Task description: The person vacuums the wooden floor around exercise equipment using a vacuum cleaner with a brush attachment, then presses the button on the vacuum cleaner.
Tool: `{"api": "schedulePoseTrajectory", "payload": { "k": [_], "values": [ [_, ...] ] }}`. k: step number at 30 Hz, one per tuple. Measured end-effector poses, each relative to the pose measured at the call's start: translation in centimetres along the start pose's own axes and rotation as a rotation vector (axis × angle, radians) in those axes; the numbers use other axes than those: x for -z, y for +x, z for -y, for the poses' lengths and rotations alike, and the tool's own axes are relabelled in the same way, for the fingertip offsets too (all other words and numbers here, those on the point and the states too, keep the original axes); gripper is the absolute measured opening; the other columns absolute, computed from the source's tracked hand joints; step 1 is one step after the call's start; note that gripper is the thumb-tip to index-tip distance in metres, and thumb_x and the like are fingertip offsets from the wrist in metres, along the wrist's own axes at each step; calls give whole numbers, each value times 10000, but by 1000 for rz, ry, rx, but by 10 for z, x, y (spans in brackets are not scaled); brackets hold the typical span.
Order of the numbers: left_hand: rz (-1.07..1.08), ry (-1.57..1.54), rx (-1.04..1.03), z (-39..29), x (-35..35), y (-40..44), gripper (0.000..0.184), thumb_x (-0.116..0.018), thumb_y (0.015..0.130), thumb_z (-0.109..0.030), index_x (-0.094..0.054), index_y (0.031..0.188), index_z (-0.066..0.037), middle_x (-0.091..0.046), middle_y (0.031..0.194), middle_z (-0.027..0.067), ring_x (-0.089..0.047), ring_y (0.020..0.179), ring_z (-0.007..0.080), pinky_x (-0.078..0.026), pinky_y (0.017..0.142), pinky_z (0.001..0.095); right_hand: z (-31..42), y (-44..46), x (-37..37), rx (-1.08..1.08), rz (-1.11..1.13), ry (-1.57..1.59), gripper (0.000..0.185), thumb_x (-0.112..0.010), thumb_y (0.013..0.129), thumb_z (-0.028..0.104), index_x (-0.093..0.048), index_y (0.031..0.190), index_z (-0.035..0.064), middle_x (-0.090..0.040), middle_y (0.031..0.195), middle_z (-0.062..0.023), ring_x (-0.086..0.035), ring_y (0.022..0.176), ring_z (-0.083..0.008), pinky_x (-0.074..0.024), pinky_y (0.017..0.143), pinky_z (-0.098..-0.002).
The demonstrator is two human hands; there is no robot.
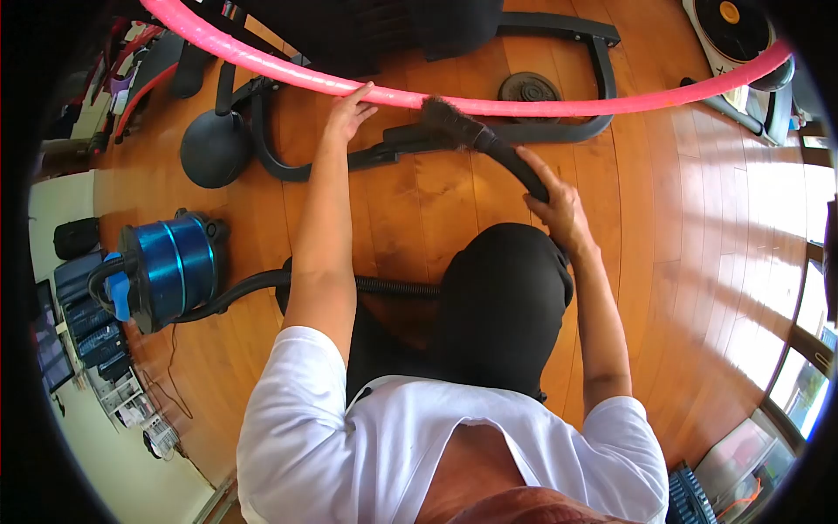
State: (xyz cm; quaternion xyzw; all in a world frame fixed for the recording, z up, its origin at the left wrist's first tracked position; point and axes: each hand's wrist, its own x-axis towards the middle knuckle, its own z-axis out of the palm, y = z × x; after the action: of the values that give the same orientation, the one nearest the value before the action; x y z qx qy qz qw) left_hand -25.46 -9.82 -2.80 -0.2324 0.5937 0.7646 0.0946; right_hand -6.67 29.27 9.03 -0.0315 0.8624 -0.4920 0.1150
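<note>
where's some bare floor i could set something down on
Widest patch: the floor between the right arm and the windows. Smaller one: between the blue vacuum and the left arm, beyond the hose. Crowded: around the pink hoop, with the black frame and round disc.

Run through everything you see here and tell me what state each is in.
Pink hoop: raised, left hand's fingers on it
Brush nozzle: bristles at the hoop; contact unclear
Vacuum handle: gripped by right hand
Blue canister vacuum: upright, hose attached; running, can't tell
Power cord: loose on floor
Weight plate: lying flat
Black metal frame: standing on floor
</note>
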Motion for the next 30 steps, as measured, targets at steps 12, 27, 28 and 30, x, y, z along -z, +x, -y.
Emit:
{"api": "schedulePoseTrajectory", "payload": {
  "k": [12, 27, 28, 30],
  "values": [
    [-53, 412, -14, -8, 72, -84, 659, -756, 852, -288, -415, 1376, -79, -564, 1300, 125, -551, 1195, 237, -446, 984, 415, -90, -77, 55, -305, -411, 310, 724, -568, 762, -25, -436, 1455, 142, -590, 942, -54, -509, 590, -95, -443, 525, -229],
    [851, 1811, 264, 69, 95, -300, 561, -764, 699, -558, -671, 1155, -246, -712, 1050, 30, -632, 1094, 247, -462, 920, 448, -55, -21, -58, 237, 385, -409, 732, -643, 775, 21, -424, 1460, 159, -641, 1009, -108, -648, 799, -193, -529, 702, -303],
    [797, 1825, 222, 72, 97, -300, 533, -774, 694, -523, -673, 1143, -254, -714, 1025, 25, -641, 1069, 245, -469, 898, 444, -53, -14, -64, 258, 398, -424, 729, -651, 776, 28, -430, 1456, 165, -642, 1024, -110, -648, 808, -193, -528, 706, -306],
    [684, 1850, 149, 73, 105, -300, 484, -795, 686, -453, -678, 1118, -268, -718, 975, 16, -659, 1020, 242, -484, 853, 436, -47, -1, -73, 284, 430, -445, 722, -669, 776, 41, -442, 1448, 176, -644, 1055, -114, -649, 826, -193, -528, 712, -311]
  ]
}}
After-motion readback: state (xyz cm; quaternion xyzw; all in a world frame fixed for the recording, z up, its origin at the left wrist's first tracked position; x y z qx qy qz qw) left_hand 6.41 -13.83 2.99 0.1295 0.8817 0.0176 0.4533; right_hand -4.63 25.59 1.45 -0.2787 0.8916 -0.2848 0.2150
